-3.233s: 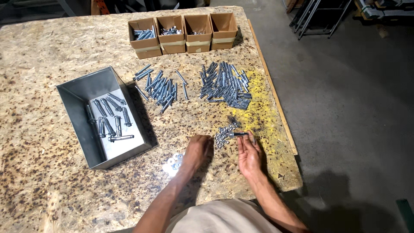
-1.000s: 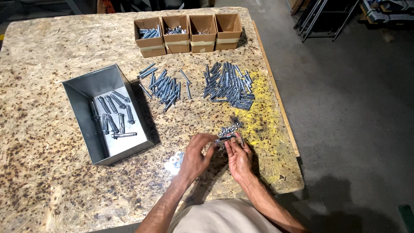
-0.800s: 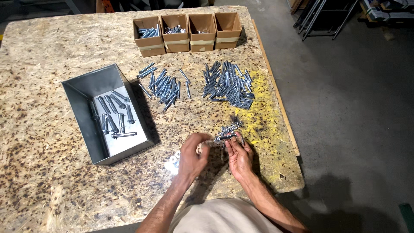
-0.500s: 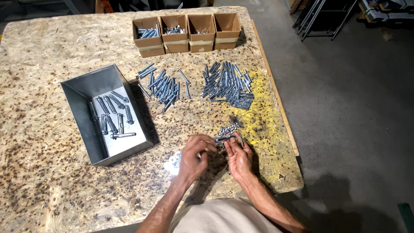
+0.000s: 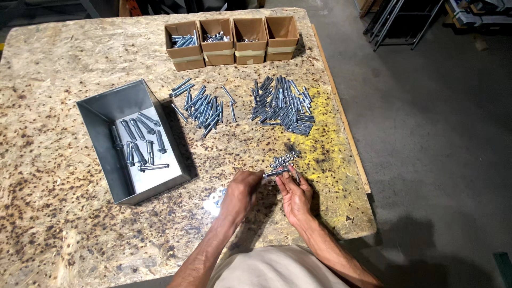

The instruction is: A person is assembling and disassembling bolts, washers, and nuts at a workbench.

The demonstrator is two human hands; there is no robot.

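Observation:
My left hand (image 5: 242,188) and my right hand (image 5: 295,193) meet near the table's front edge, both gripping one silver bolt (image 5: 276,173) held level between their fingertips. Just beyond the fingers lies a small heap of nuts (image 5: 285,158). A few pale washers (image 5: 215,198) lie by my left wrist. Further back are two spreads of loose bolts, a smaller one (image 5: 202,105) and a denser one (image 5: 282,105).
A grey metal bin (image 5: 106,109) with several bolts stands at the left. Several small cardboard boxes (image 5: 232,33) line the far edge, some with hardware inside. The chipboard table (image 5: 64,64) has a yellow paint patch (image 5: 325,144) by its right edge; concrete floor beyond.
My hands have come together from lying apart on the table and picked up a bolt; over the last second they have stayed there, fingers working at the bolt.

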